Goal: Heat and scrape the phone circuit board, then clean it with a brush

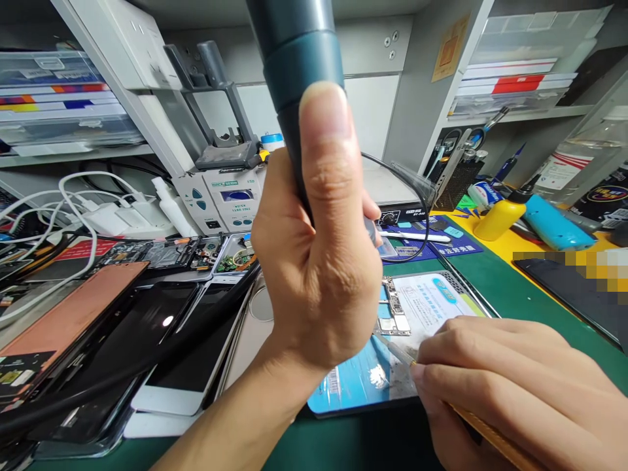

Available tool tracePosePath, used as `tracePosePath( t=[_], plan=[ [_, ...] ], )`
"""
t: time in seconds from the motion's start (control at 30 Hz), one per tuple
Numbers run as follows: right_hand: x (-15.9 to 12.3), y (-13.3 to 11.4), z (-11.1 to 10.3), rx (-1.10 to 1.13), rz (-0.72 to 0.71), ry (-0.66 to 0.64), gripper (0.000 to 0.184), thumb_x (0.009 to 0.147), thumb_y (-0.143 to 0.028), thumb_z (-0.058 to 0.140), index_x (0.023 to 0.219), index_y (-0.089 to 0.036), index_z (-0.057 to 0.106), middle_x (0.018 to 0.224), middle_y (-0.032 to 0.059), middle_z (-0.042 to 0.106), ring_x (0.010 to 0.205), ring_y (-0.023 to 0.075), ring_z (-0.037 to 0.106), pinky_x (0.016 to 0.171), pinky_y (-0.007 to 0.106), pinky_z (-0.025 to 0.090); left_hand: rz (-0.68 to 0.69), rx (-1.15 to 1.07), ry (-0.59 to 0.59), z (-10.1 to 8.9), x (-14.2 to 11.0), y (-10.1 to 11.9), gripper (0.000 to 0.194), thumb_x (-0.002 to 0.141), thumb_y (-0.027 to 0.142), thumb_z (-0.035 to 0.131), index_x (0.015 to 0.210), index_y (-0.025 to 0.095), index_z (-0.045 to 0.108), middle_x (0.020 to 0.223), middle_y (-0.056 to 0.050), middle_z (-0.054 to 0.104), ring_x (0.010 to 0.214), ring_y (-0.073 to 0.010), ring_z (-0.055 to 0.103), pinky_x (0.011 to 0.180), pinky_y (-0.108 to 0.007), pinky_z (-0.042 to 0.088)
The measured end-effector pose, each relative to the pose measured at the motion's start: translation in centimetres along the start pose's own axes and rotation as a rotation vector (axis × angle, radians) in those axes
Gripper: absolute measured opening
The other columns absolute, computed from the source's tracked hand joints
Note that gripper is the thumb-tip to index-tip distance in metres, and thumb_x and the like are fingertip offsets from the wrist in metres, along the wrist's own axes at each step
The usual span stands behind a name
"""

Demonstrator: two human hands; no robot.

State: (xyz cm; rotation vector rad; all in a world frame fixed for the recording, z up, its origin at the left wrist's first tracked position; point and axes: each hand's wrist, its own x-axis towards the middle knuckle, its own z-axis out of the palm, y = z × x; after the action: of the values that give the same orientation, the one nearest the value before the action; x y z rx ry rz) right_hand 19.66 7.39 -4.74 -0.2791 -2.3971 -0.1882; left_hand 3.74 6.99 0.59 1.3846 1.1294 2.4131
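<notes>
My left hand [324,261] is in the middle of the view, wrapped round a dark teal cylindrical handle [304,59], probably a hot air gun's; its lower end is hidden behind the hand. At the lower right, my right hand [510,386] is closed on a thin-bladed tool [400,352] with a gold-brown handle. The tool's tip points left and lies close to the lower edge of a small phone circuit board [395,307]; whether they touch, I cannot tell. Under the board lies a blue and white printed plate [353,383], partly covered by my left hand.
Phones and screens [171,353] crowd the left side, crossed by a thick black cable [147,366]. A white control station [235,196] stands behind. Toward the right are a yellow bottle [500,216], a blue bottle [559,222] and a dark phone [564,288] on the green mat [520,294].
</notes>
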Motion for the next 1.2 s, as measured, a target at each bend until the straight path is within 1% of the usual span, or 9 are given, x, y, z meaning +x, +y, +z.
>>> tracePosePath(
  t=[0.07,0.2,0.33,0.43,0.67,0.87,0.97,1.07,1.2],
  plan=[
    [-0.3,0.0,0.0,0.03,0.026,0.007,0.011,0.077,-0.016,0.063,0.077,-0.027,0.068,0.062,0.0016,0.065,0.048,0.0179,0.059,0.04,0.034,0.041,0.03,0.018,0.033,0.0,0.1,0.0,0.054,0.097,0.068,0.038,0.083,0.024,0.066,0.062,0.001,0.052,0.048,-0.014,0.054,0.044,-0.031,0.047],
    [-0.6,0.0,0.2,0.062,0.069,0.025,0.011,0.075,-0.016,0.066,0.081,-0.026,0.066,0.065,0.0014,0.066,0.049,0.0181,0.06,0.041,0.034,0.043,-0.002,0.03,0.033,0.0,0.3,0.0,0.055,0.096,0.069,0.039,0.082,0.024,0.066,0.062,0.001,0.053,0.048,-0.0142,0.054,0.044,-0.031,0.048],
    [-0.5,0.0,0.4,0.034,0.043,0.029,0.009,0.081,-0.018,0.061,0.08,-0.026,0.064,0.064,-0.0005,0.064,0.049,0.0153,0.062,0.043,0.028,0.046,-0.018,0.041,0.001,-0.2,0.4,0.0,0.053,0.097,0.068,0.04,0.082,0.023,0.065,0.062,0.001,0.054,0.049,-0.0145,0.057,0.046,-0.03,0.05],
    [-0.4,-0.1,0.4,-0.002,0.048,0.032,0.016,0.085,-0.017,0.052,0.08,-0.025,0.064,0.064,-0.0016,0.062,0.053,0.0132,0.065,0.048,0.024,0.049,0.012,0.046,-0.019,-0.4,0.2,-0.1,0.051,0.099,0.066,0.039,0.087,0.024,0.065,0.066,0.001,0.057,0.052,-0.0141,0.059,0.048,-0.029,0.052],
    [-0.5,-0.1,0.2,-0.005,0.052,0.033,0.02,0.085,-0.014,0.051,0.076,-0.023,0.066,0.063,-0.0019,0.062,0.052,0.0113,0.065,0.05,0.022,0.05,-0.012,0.042,0.017,-0.1,0.2,-0.2,0.052,0.099,0.066,0.039,0.085,0.024,0.066,0.064,0.001,0.053,0.05,-0.013,0.055,0.047,-0.028,0.05],
    [0.1,0.0,-0.1,-0.018,-0.012,0.009,0.024,0.084,-0.013,0.052,0.072,-0.023,0.07,0.064,-0.0027,0.063,0.05,0.0085,0.063,0.048,0.021,0.048,-0.015,0.016,-0.028,-0.3,0.3,0.2,0.051,0.099,0.065,0.04,0.084,0.023,0.065,0.063,0.0,0.054,0.05,-0.0128,0.053,0.046,-0.029,0.051],
    [0.1,-0.5,-0.4,-0.06,0.058,-0.028,0.026,0.086,-0.013,0.051,0.073,-0.024,0.071,0.065,-0.0038,0.064,0.053,0.0077,0.063,0.052,0.022,0.05,-0.012,0.009,-0.012,-0.2,0.4,0.2,0.053,0.099,0.066,0.039,0.082,0.022,0.065,0.061,0.001,0.053,0.047,-0.0124,0.051,0.045,-0.029,0.05],
    [-0.2,-1.0,-0.7,-0.099,0.147,-0.064,0.027,0.09,-0.016,0.051,0.075,-0.026,0.072,0.068,-0.0046,0.066,0.058,0.009,0.067,0.057,0.024,0.053,-0.019,0.004,-0.016,-0.1,0.4,0.2,0.054,0.098,0.066,0.039,0.082,0.022,0.065,0.06,0.001,0.054,0.048,-0.0127,0.054,0.046,-0.028,0.05],
    [-0.6,-1.0,-0.7,-0.067,0.134,-0.044,0.02,0.089,-0.017,0.056,0.08,-0.026,0.071,0.067,-0.0034,0.067,0.057,0.0113,0.067,0.057,0.026,0.055,-0.03,-0.008,-0.015,-0.1,0.2,0.0,0.054,0.097,0.067,0.04,0.083,0.021,0.065,0.062,0.0,0.058,0.05,-0.0138,0.06,0.047,-0.027,0.05]
  ],
)
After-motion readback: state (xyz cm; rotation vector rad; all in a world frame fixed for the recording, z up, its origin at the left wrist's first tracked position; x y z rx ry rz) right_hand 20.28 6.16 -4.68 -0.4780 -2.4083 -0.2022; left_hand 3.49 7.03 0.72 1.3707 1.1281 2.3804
